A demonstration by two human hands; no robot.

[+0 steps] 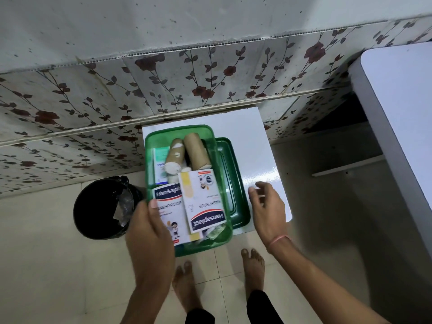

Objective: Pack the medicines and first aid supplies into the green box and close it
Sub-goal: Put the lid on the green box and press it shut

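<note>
The green box (pixel 211 134) sits on a small white table (pixel 254 146), its near end overhanging the table's front edge. Inside lie two tan bandage rolls (pixel 195 150), a pale green medicine carton (pixel 160 164) and two white Hansaplast plaster boxes (pixel 202 199). My left hand (pixel 149 232) grips the box's near left corner, thumb over the rim on the left plaster box. The dark green lid (pixel 236 183) lies flat on the table, partly under the box's right side. My right hand (pixel 266 206) hovers with fingers spread just right of the lid, holding nothing.
A black waste bin (pixel 102 206) with a liner stands on the tiled floor left of the table. A large white appliance or counter (pixel 397 113) fills the right side. A floral-tiled wall runs behind. My bare feet (pixel 219 277) stand right before the table.
</note>
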